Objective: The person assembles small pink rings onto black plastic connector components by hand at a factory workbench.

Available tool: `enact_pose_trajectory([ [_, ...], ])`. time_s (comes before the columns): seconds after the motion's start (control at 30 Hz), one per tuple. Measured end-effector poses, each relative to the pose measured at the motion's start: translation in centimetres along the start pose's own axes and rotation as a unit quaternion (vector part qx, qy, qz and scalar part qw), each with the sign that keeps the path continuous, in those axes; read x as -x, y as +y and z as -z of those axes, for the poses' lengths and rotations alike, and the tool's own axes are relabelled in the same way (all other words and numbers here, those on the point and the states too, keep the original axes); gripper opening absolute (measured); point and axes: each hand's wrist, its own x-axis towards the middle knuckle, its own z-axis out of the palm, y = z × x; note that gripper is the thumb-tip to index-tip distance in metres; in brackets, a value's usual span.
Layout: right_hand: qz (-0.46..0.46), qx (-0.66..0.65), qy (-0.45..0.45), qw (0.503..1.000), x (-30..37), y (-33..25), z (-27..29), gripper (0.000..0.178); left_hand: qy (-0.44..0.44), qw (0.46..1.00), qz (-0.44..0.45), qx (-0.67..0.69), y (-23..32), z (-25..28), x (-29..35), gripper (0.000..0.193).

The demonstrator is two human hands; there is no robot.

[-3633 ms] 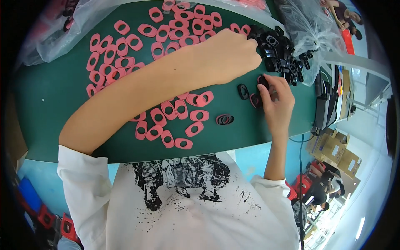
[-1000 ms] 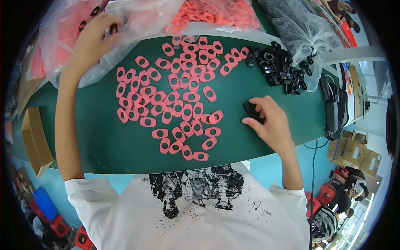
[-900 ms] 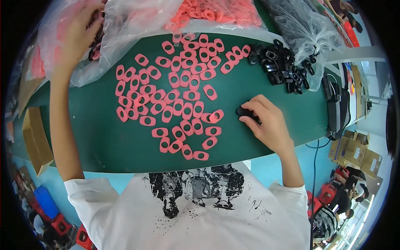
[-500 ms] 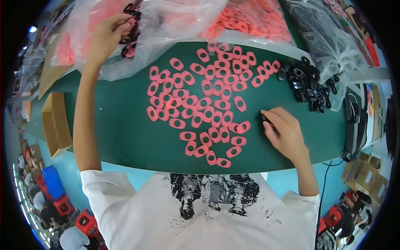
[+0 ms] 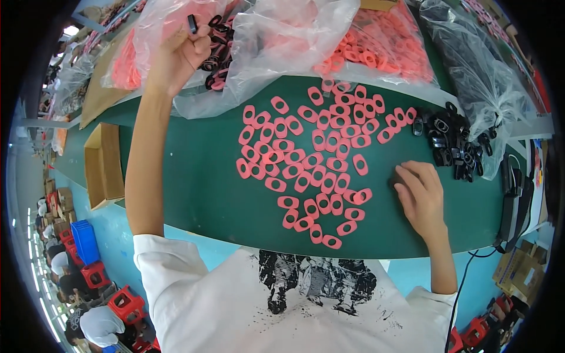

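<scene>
My left hand is raised at the far left, its fingers closed on a small black oblong piece that sticks up past the fingertips. Right beside it lies a heap of black and pink joined parts on clear plastic. Over the green table's right half, my right hand rests low with curled fingers; a small dark piece shows at its fingertips, mostly hidden. Many flat pink pieces with an oval hole lie spread across the middle, a few overlapping.
Black oval parts are piled at the right, by a clear bag. A bag of pink pieces lies at the far side. An open cardboard box stands at the left edge. A black cable hangs at the right.
My left hand has turned and lifted a little off the heap, with the black piece now showing upright in its fingers. The whole view has shifted; my right hand stays nearly in place.
</scene>
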Motion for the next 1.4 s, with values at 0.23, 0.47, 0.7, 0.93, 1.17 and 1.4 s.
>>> enact_pose_trajectory([
  [0.23,0.007,-0.022,-0.043,0.999,-0.1,0.2,0.2,0.037,0.219,0.814,0.044,-0.537,1.1,1.4,-0.4,0.036],
  [0.47,-0.026,-0.041,-0.048,0.998,0.4,0.3,0.0,0.036,0.099,0.636,-0.177,-0.745,-4.4,-11.3,-0.1,0.018],
  [0.7,-0.023,-0.052,-0.077,0.995,-0.3,0.4,0.7,0.035,-0.154,0.683,-0.068,-0.71,-12.1,-23.9,5.1,0.036],
  [0.93,-0.023,-0.05,-0.051,0.997,0.5,0.6,1.0,0.034,-0.216,0.652,-0.067,-0.724,-13.9,-25.0,4.5,0.031],
  [1.17,-0.04,-0.022,-0.033,0.998,0.7,0.9,1.3,0.034,-0.157,0.696,-0.121,-0.69,-15.0,-25.4,2.2,0.033],
  [1.4,-0.119,-0.046,-0.046,0.991,0.9,0.6,2.0,0.032,-0.144,0.736,-0.106,-0.653,-9.4,-22.3,-1.2,0.022],
])
